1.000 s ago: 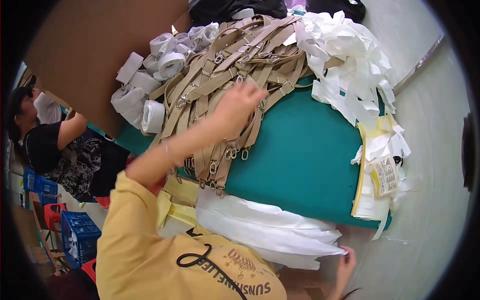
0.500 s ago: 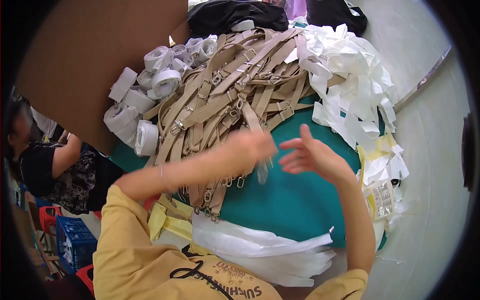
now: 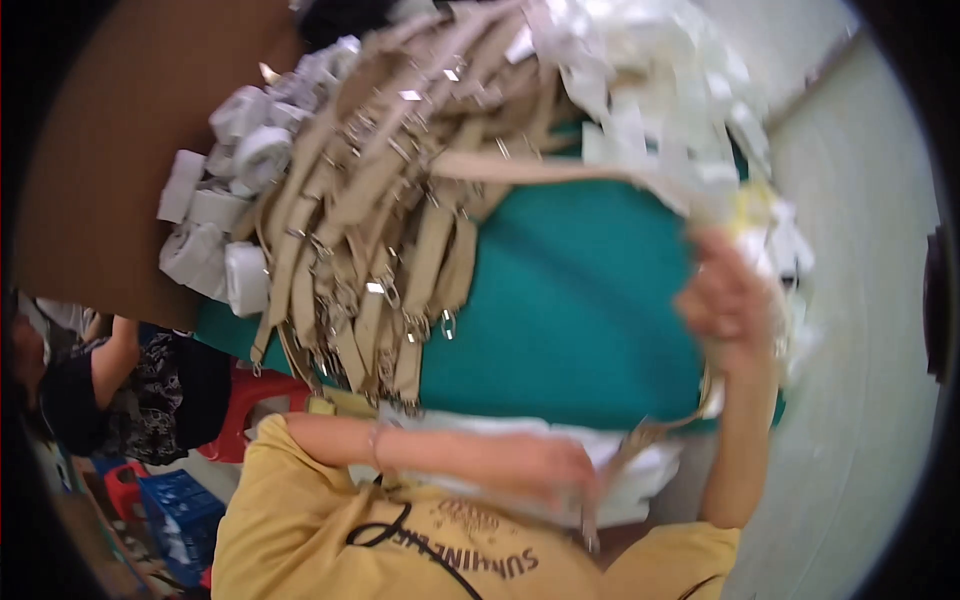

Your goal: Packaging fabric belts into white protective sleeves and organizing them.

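Observation:
A long beige strap [image 3: 560, 168] stretches from the heap of straps to my right hand [image 3: 727, 285], whose fingers are closed around it. Below that hand the strap seems to continue down past the table's edge toward my left hand [image 3: 555, 470]. That hand is close to my body, blurred, and closed on a lower stretch of strap with a metal clip hanging beneath it. The heap of beige straps [image 3: 350, 190], with silver buckles and clasps, covers the left and far part of the green table [image 3: 580, 300].
White wrapped rolls [image 3: 262, 160] line the heap's left side by a brown board [image 3: 110, 150]. Crumpled white strips [image 3: 660, 80] lie at the far right. White sheeting [image 3: 510, 430] hangs at the near edge. Another person [image 3: 120, 380], a blue crate [image 3: 180, 515] and red stools are at left.
My right hand has closed on a strap and moved right, drawing it out from the heap. My left hand has come down and nearer my body. The whole view has shifted.

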`<state>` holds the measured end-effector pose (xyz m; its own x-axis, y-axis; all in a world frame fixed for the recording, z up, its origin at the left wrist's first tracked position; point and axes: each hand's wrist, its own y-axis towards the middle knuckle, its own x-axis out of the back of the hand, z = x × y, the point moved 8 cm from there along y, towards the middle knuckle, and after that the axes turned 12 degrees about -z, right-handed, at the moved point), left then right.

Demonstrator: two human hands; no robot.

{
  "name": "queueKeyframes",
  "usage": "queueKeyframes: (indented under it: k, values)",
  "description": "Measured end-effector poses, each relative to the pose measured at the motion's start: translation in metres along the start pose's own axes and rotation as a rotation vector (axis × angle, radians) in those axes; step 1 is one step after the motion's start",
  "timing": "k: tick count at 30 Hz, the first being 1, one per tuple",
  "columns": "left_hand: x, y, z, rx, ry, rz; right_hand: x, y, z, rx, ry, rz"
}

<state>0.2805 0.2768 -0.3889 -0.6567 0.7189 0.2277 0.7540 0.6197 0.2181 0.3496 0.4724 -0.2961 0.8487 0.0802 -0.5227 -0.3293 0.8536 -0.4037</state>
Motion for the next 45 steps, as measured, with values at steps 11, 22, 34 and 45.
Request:
queueKeyframes:
  k: [11,22,34,45]
  values:
    - [-0.038,0.028,0.030,0.057,0.827,-0.335,0.088,-0.237,0.100,0.674,0.621,0.381]
    - [-0.077,0.160,0.004,-0.049,0.520,-0.341,0.049,-0.308,0.098,0.750,0.384,0.734]
    - [0.029,0.099,-0.035,0.553,-1.780,-0.242,0.056,-0.101,-0.115,-0.412,-0.011,-0.010]
    - [-0.021,0.075,0.027,0.909,-1.336,0.365,0.079,-0.054,0.067,0.440,0.641,0.123]
